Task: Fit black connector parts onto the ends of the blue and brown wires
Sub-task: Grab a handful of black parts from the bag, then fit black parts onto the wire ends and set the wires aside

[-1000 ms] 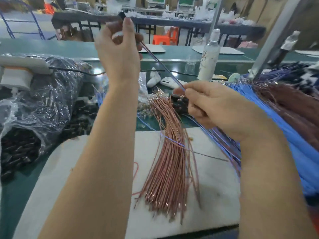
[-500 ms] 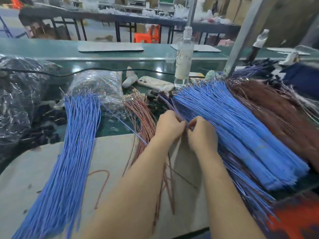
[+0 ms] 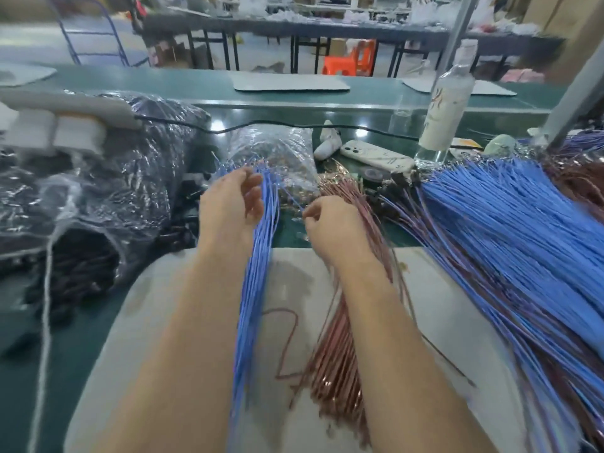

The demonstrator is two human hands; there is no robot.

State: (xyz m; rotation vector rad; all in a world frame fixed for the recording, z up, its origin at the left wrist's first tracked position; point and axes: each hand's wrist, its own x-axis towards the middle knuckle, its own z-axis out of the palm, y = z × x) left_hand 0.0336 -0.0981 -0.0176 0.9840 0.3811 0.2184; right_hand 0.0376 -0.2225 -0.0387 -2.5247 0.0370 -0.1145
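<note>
Wire selection is judged to be in hand. The left hand (image 3: 232,204) is held loosely curled and empty against the blue wire bundle (image 3: 256,273) on the bench. The right hand (image 3: 327,227) is curled beside the brown wires (image 3: 340,354); whether anything is pinched cannot be told. Next, one wire end must be isolated and a part taken from the black connector parts (image 3: 81,266).

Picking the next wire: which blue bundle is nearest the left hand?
The thin blue bundle in the middle, beside the left hand; the big blue heap lies far right.
</note>
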